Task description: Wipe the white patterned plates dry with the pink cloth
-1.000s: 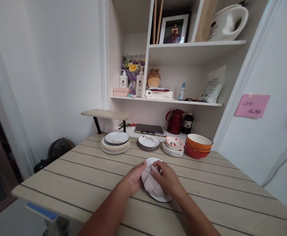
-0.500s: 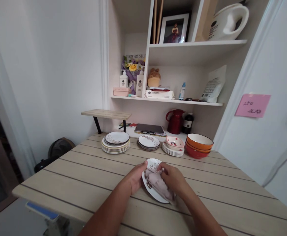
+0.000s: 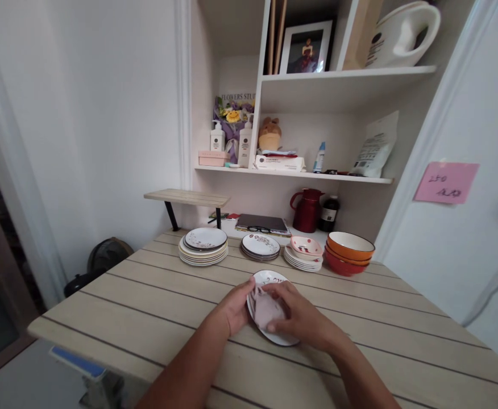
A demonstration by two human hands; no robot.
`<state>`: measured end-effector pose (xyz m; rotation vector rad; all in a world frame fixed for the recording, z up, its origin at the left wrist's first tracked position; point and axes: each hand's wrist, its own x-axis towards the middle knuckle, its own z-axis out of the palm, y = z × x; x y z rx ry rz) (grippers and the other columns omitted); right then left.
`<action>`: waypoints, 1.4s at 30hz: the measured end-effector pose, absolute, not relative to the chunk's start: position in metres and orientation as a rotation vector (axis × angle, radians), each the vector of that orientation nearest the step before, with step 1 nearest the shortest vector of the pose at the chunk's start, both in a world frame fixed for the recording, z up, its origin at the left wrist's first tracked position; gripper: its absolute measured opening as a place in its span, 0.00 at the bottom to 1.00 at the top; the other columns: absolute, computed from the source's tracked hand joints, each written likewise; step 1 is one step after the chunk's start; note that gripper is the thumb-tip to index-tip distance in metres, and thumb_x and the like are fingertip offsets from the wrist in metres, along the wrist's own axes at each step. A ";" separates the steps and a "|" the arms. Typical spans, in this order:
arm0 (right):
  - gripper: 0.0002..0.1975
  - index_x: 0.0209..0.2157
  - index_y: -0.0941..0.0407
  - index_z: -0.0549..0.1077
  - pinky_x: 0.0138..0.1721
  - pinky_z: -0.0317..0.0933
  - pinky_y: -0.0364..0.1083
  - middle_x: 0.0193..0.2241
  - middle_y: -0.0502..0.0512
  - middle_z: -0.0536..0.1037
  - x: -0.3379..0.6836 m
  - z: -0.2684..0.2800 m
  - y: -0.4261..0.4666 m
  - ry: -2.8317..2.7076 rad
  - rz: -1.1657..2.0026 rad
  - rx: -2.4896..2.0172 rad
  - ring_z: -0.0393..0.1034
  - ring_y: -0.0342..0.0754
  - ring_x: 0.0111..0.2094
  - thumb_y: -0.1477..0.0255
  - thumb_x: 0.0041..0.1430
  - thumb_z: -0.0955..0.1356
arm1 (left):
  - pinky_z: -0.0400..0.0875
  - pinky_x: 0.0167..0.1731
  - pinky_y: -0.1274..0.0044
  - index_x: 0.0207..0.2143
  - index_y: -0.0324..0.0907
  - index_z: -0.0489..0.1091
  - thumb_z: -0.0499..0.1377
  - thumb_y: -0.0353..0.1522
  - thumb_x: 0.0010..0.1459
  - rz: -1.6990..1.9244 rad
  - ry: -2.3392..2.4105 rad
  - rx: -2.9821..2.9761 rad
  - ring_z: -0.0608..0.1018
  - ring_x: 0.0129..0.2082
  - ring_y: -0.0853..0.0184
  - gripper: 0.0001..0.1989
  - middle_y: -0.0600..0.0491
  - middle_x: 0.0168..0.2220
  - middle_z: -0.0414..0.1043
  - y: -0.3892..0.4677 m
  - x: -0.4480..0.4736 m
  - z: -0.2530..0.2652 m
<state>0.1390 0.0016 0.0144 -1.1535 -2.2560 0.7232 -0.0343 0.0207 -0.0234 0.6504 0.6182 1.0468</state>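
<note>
A white oval plate point(image 3: 289, 336) with a dark rim and floral print is held tilted just above the table's front middle. My left hand point(image 3: 237, 305) grips its left edge, thumb on top; the fingers underneath are hidden. Bunched on the plate's face lies a pale pinkish cloth point(image 3: 268, 309). My right hand point(image 3: 294, 312) is closed over this cloth, its fingertips and thumb pressing it against the plate.
Along the table's back stand a stack of round plates point(image 3: 203, 258), a stack of oval plates point(image 3: 260, 245), small plates with a square pink bowl point(image 3: 306, 247) on top, and stacked orange and red bowls point(image 3: 347, 262). Behind them are a laptop point(image 3: 261, 223) and a red jug point(image 3: 306, 210).
My right hand has shifted its hold on the cloth, with the fingers now spread wider over it. The cloth is gathered nearer the plate's left side. The view has turned slightly left.
</note>
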 end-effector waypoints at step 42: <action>0.23 0.46 0.47 0.70 0.32 0.51 0.42 0.38 0.52 0.69 0.148 0.000 0.022 -2.141 0.268 -1.635 0.66 0.45 0.34 0.79 0.50 0.62 | 0.66 0.48 0.69 0.49 0.34 0.69 0.54 0.38 0.60 1.022 0.597 0.687 0.77 0.42 0.59 0.19 0.42 0.43 0.76 0.018 -0.033 -0.021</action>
